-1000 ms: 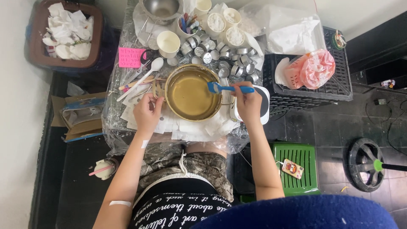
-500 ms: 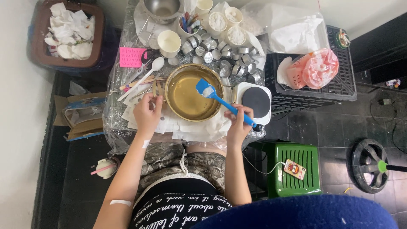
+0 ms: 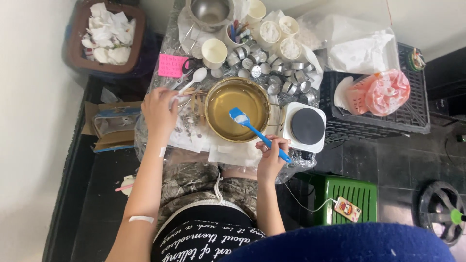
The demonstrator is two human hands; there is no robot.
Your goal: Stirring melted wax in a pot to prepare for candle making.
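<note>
Nearest the seated person, the right hand closes around the handle end of a blue spatula, whose blade, smeared with something white, reaches up into the brass-coloured pot of yellowish liquid at the middle of the table. Just right of the pot sits a small white hotplate with a dark round top. The left hand rests over the clutter left of the pot, fingers curled down near a white spoon; I cannot tell whether it grips anything. Farther back lie a pink note, a cream cup and a cluster of small metal tins, then a steel bowl.
</note>
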